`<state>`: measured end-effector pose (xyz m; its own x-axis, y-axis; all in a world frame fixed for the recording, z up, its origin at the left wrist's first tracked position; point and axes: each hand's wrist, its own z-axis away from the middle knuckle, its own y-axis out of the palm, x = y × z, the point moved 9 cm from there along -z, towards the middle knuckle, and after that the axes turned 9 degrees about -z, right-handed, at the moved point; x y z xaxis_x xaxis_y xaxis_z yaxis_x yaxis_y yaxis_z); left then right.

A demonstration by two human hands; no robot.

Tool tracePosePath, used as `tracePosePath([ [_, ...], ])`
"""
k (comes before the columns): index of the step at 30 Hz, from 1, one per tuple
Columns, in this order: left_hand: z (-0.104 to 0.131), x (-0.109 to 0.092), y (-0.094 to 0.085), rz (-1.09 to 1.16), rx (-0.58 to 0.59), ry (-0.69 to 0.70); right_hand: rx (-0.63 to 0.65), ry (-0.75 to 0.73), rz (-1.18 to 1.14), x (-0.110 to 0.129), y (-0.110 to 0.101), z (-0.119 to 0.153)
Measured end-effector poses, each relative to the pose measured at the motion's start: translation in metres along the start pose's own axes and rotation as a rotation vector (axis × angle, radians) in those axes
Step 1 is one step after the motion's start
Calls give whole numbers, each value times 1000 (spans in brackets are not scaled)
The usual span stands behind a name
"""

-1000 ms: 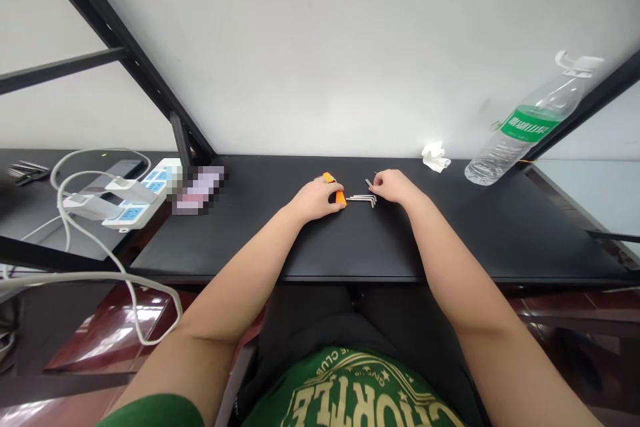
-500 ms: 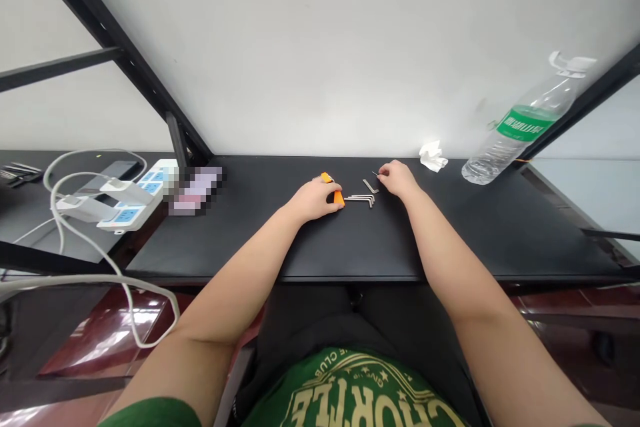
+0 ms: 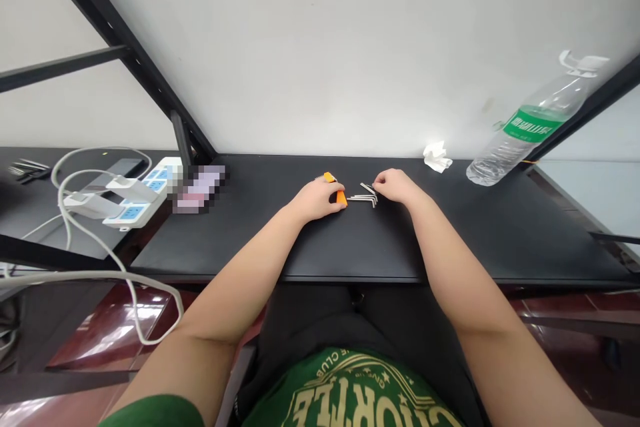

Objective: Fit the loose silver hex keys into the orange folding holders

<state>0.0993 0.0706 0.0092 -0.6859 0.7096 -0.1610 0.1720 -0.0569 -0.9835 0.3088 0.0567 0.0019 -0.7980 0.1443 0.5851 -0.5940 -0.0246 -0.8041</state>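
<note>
My left hand is closed around an orange hex key holder on the black tabletop. Right of the holder, several silver L-shaped hex keys lie side by side, their bent ends pointing right. Another loose hex key rests at a slant just behind them. Beside that one, my right hand pinches a small thin hex key between thumb and fingertips. The fingers cover most of it.
A crumpled tissue and a large clear water bottle stand by the wall at right. To the left are a blurred-out item, a white power strip with chargers, and looping white cables. Black frame bars rise at both sides.
My right hand has moved slightly left and toward me, bringing its fingertips close to the loose hex key. My left hand keeps its hold on the orange holder. The view has shifted slightly.
</note>
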Motion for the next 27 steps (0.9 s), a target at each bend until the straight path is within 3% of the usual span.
tracePosePath([
  [12, -1, 0, -1, -8, -15, 7, -14, -92, 13, 11, 7, -7],
  [27, 0, -1, -3, -12, -5, -4, -31, -52, -42, 24, 8, -3],
])
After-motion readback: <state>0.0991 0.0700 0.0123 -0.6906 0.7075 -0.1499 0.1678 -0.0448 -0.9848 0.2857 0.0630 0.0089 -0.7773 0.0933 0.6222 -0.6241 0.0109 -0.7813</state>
